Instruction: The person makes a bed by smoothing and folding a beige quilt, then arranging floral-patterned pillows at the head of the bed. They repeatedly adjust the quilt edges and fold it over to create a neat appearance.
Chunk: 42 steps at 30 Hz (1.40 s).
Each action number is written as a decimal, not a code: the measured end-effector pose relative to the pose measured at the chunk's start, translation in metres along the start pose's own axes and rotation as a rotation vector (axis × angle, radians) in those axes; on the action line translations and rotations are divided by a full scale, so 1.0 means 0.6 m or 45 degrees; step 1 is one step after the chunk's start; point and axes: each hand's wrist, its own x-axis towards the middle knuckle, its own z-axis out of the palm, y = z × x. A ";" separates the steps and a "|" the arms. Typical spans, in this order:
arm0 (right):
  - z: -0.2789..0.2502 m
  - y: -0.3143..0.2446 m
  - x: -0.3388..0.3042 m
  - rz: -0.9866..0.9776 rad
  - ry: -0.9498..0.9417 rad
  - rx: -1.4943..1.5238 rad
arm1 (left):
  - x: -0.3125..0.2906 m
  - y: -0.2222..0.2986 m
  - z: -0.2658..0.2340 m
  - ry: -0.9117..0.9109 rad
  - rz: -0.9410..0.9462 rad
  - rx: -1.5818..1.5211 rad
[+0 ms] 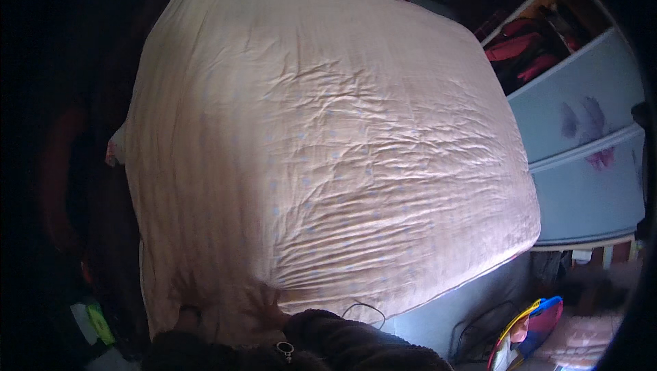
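A mattress covered by a pale beige sheet [226, 97] fills most of the view. The sheet has fine wrinkles and creases across the middle and the right, and faint bluish marks. At the near edge, my left hand [186, 294] lies on the sheet with its fingers spread; a dark band circles its wrist. To the right of it, my right hand [265, 301] presses on the sheet with fingers apart, and creases fan out from it. It is dim and slightly blurred there. Neither hand holds anything. Dark, thick sleeves cover my forearms.
A thin dark cord [369, 308] loops over the near mattress edge. At the lower right stands a colourful round-rimmed basket [523, 323] with things in it. A smudged grey-blue cabinet [575, 125] with red and dark clothes [523, 49] is on the right. Dark clutter lines the left side.
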 end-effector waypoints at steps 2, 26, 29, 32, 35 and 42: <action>-0.055 -0.004 -0.013 -0.180 -0.180 0.206 | -0.029 -0.035 -0.003 0.060 -0.105 0.108; 0.093 0.410 -0.531 1.330 1.521 0.601 | -0.184 0.113 0.042 -0.285 0.365 0.634; -0.061 0.493 -0.425 0.832 1.245 0.510 | -0.195 0.244 0.084 -0.008 0.704 0.338; -0.130 0.550 -0.424 0.852 0.821 -0.357 | -0.219 0.400 0.184 -0.222 0.750 0.406; -0.082 0.648 -0.645 1.355 0.802 -0.052 | -0.245 0.472 0.280 -0.241 0.928 0.212; 0.298 0.655 -1.189 2.721 0.218 0.962 | -0.252 0.454 0.304 -0.353 0.625 0.477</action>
